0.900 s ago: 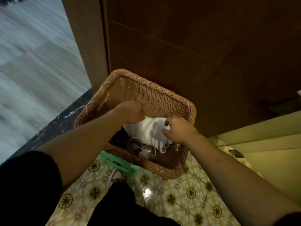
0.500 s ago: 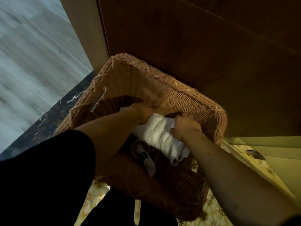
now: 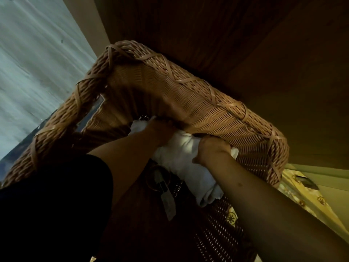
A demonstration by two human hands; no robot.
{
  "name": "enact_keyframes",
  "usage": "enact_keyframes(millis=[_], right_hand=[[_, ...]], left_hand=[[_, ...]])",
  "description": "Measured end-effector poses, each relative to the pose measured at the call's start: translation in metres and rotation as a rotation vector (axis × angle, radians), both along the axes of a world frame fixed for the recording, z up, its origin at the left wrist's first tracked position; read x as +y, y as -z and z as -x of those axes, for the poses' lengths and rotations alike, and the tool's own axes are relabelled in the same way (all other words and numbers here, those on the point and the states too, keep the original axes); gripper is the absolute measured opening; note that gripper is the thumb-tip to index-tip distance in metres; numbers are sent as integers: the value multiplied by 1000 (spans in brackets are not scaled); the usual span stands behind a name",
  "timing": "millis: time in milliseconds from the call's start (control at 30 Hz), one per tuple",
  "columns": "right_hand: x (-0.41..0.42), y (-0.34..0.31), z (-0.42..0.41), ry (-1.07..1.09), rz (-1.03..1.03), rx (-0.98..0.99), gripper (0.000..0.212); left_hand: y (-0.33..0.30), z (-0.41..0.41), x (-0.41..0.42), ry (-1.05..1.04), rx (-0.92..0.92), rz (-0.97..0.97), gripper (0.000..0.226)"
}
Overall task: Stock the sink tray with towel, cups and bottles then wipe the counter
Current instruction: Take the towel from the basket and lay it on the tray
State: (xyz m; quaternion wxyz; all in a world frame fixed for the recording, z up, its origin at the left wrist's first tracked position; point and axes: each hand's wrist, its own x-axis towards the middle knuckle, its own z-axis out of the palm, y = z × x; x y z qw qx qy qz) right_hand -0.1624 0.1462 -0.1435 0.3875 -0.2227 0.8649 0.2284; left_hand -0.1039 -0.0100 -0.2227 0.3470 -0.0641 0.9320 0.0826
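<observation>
A white rolled towel (image 3: 186, 163) lies inside a brown wicker basket (image 3: 188, 95), close to its far wall. My left hand (image 3: 160, 127) grips the towel's far left end, and my right hand (image 3: 212, 150) grips its right end. Just left of the towel, on the basket's dark floor, sits a glass cup (image 3: 157, 176) with a pale paper tag across it. My left arm and its black sleeve hide the basket's near left part.
A dark wooden panel (image 3: 245, 53) rises right behind the basket. Pale grey stone floor (image 3: 34, 63) lies to the left. Yellow patterned tile (image 3: 306, 201) shows at the right beyond the basket's corner.
The view has closed in on the basket, which now fills the frame. Both hands stay clamped on the towel near the far wall.
</observation>
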Motion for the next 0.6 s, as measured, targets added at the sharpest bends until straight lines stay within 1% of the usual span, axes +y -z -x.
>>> enact_keyframes(millis=[100, 133, 200, 267, 300, 367, 467, 533, 600], right_hand=[[-6, -6, 4, -41, -46, -61, 96], [-7, -9, 6, -18, -60, -68, 93], [-8, -18, 6, 57, -38, -64, 81], [-8, -32, 3, 71, 25, -29, 66], [-8, -41, 0, 21, 51, 7, 61], [-11, -63, -5, -110, 98, 92, 51], [-20, -101, -10, -179, 136, 136, 45], [-25, -127, -11, -196, 150, 142, 47], [-27, -152, -11, -222, 160, 154, 50]], left_hand=[[5, -3, -5, -99, 17, -70, 47], [7, -5, -7, -88, 67, -38, 43], [2, -6, -9, -145, 60, -64, 42], [-6, -6, -14, -183, -6, -49, 46], [-14, -4, -17, -162, -41, -28, 48], [-26, -8, -25, -195, -82, -44, 49], [-45, -18, -36, -146, 6, -61, 47], [-59, -27, -41, -118, 98, -36, 48], [-75, -34, -47, -102, 171, -8, 54]])
